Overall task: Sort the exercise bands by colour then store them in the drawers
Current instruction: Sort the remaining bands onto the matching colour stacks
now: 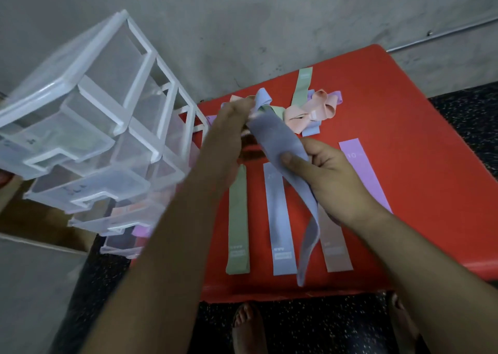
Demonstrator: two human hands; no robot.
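My right hand (331, 176) pinches a blue band (277, 143) between thumb and curled fingers, above the middle of the red table (417, 151). The band's loose end hangs toward the table's near edge. My left hand (229, 133) sits at the band's upper end, too blurred for me to tell its grip. It covers part of the tangled pile (310, 108) at the table's far side. Flat on the table lie a green band (237, 219), a second blue band (280, 219), a beige band (334, 240) partly under my right wrist, and a purple band (361, 170). Left of the table stands a clear drawer unit (102, 127), blurred. Pink and purple show through its lower drawers.
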